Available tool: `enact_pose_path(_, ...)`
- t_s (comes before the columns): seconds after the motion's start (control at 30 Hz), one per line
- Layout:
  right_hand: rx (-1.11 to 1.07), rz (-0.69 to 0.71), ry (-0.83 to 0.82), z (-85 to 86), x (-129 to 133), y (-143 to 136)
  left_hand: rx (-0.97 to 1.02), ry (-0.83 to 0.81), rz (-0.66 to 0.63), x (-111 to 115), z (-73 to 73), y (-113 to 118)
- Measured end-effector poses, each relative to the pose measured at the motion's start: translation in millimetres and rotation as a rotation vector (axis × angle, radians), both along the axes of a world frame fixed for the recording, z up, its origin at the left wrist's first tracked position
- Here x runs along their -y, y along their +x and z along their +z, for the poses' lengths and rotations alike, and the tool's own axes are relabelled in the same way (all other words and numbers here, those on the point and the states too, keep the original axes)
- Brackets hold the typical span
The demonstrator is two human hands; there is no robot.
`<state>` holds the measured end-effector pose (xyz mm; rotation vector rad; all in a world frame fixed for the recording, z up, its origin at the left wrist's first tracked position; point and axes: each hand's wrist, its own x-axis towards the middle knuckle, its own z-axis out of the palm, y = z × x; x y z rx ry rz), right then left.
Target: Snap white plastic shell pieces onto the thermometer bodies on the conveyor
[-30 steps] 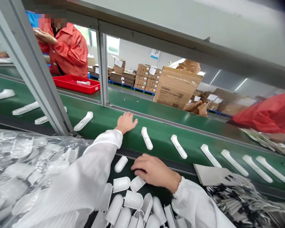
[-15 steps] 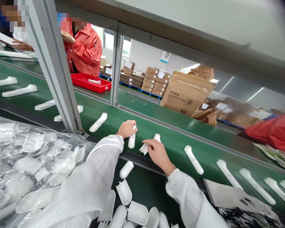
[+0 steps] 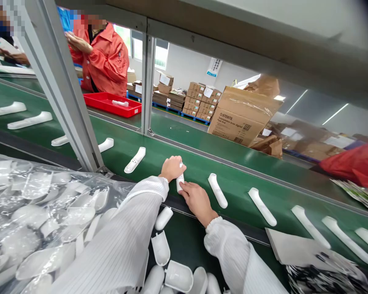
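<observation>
On the green conveyor belt (image 3: 159, 149), a white plastic handle-shaped housing (image 3: 180, 179) lies between my hands. Its upper end is gripped by my left hand (image 3: 171, 168), fingers curled round it. My right hand (image 3: 198, 201) has its thumb and fingers closed at the lower end, where a white piece now covers the recess. Just right of my hands lies a similar white housing (image 3: 217, 191), smooth side up. To the left, another white housing (image 3: 135, 160) shows an open recess with small marks.
Loose white covers (image 3: 161, 248) lie on the dark surface below my hands. A clear bag of white parts (image 3: 33, 220) fills the left front. Metal posts (image 3: 59, 81) stand beyond. A person in a red jacket (image 3: 106, 61) is behind a red tray (image 3: 107, 104); grey pouches (image 3: 313, 253) lie right.
The housings have shifted right along the belt. My left hand moved right with its housing. My right hand brought the loose white cover left onto that housing's lower end.
</observation>
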<state>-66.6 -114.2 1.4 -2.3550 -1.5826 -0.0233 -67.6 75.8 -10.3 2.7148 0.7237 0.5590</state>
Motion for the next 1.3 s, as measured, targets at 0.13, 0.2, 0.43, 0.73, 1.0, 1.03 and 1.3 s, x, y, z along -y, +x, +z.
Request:
enact_pose_path(0.13,0.074,-0.015,-0.088,9.0,1,12,-0.022,0.047,0.005,11,-1.4,8)
enact_pose_path(0.2,0.123,-0.070,-0.123,19.6,6,10,-0.063,0.082,-0.032,15,3.6,9)
enact_pose_path(0.43,0.035,-0.092,-0.114,54.1,23,-66,-0.026,0.162,0.180,-21,50.8,-18)
enact_pose_path(0.73,0.070,0.039,-0.276,45.0,4,-108,-0.485,-0.100,0.361,-82,51.6,-61)
enact_pose_path(1.0,-0.029,-0.081,-0.193,65.3,12,-75,-0.357,-0.132,0.325,-56,42.2,-31)
enact_pose_path(1.03,-0.036,-0.115,-0.164,64.6,6,-65,-0.337,-0.138,0.327,-52,38.2,-28)
enact_pose_path(1.3,-0.013,-0.183,-0.084,23.2,-49,-18,-0.264,-0.193,0.304,-34,18.3,-20)
